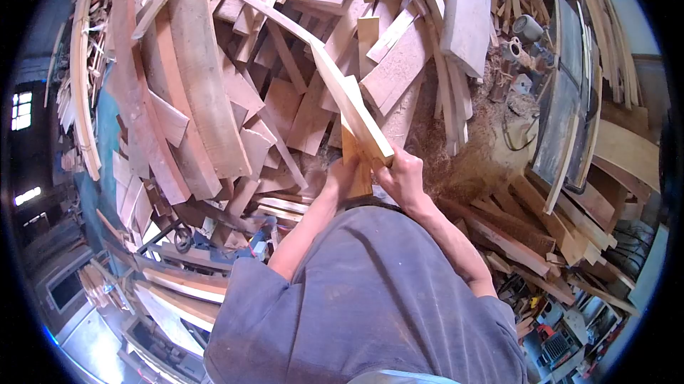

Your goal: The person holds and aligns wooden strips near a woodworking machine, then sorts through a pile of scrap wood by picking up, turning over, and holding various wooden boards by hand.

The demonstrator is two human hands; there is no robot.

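My right hand [403, 179] is closed round the near end of a long pale wooden board [345, 99], which stretches up and to the left over the wood pile. My left hand [344, 174] is closed on a shorter yellowish wooden piece [358, 170] just beneath the board. Both hands are close together in front of my grey shirt, and the two pieces cross or touch between them. The fingers of the left hand are partly hidden behind the wood.
Loose boards [199, 78] and offcuts are heaped ahead and to the left. A thick plank [467, 17] leans at the upper right. Sawdust [456, 177] covers the ground right of my hands. More planks [499, 234] lie at the lower right, near a framed panel [563, 92].
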